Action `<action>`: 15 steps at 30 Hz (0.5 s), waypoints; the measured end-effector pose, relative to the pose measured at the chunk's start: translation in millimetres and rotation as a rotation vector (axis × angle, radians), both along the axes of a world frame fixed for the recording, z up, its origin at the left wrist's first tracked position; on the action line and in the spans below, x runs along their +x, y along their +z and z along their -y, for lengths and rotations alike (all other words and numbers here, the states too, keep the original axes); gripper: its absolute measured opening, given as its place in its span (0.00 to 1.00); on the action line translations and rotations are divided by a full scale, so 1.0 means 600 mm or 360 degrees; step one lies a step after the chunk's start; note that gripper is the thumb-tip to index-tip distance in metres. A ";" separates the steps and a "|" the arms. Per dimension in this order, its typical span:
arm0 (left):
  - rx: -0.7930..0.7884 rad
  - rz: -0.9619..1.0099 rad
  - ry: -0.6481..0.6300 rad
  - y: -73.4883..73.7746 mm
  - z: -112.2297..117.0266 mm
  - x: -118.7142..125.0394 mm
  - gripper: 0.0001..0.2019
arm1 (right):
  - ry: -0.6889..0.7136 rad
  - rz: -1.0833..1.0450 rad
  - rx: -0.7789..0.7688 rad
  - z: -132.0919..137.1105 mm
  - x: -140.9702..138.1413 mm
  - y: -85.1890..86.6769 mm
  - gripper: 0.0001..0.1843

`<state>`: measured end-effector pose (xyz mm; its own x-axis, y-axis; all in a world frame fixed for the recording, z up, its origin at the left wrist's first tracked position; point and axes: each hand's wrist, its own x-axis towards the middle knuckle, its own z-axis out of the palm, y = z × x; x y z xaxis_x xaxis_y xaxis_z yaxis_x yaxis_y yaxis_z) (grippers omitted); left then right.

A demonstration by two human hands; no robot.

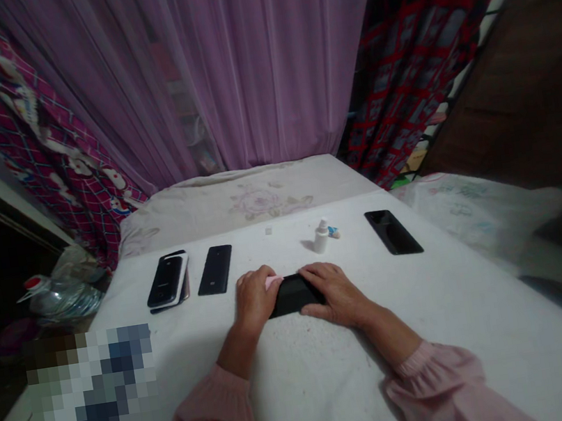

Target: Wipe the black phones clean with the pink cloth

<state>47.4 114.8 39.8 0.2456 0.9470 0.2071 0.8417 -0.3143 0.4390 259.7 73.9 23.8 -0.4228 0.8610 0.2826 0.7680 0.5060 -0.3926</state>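
Right hand (336, 295) clamped on black phone (292, 296), thumb at near edge, fingers at far edge. Left hand (258, 300) closed on small pink item (272, 281), right at the phone's left end; exact finger placement underneath hidden, can't tell. Phone lies flat, dark face up, on white cloth (308, 389), between both hands. Pink sleeves (211, 418) on both forearms. Just left of the hands: dark blue phone (215, 270), flat; beside it, phone stack (167, 281), overlapping, dark-screened one on top. Beyond the hands, slightly right: white bottle (322, 238), upright, with small blue-and-white item (334, 232) just beside it. Tiny pale square (268, 231) farther back. Well to the right, another black phone (394, 231), flat, angled. Behind: floral cloth (258, 200), purple curtain (270, 64). Floor left: clear plastic jug (61, 296), red cap.
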 end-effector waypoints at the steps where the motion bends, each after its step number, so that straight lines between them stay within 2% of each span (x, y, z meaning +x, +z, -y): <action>1: -0.0011 0.0007 -0.0013 0.001 -0.001 -0.001 0.04 | 0.0004 0.0000 0.0001 0.000 0.000 0.000 0.40; 11: -0.0355 0.0236 -0.0407 0.025 -0.007 -0.037 0.03 | -0.0017 0.0028 -0.0012 0.000 0.002 0.000 0.41; 15: -0.0378 0.0277 -0.0393 0.025 -0.009 -0.043 0.02 | -0.0028 0.0022 -0.0010 -0.001 0.002 -0.001 0.42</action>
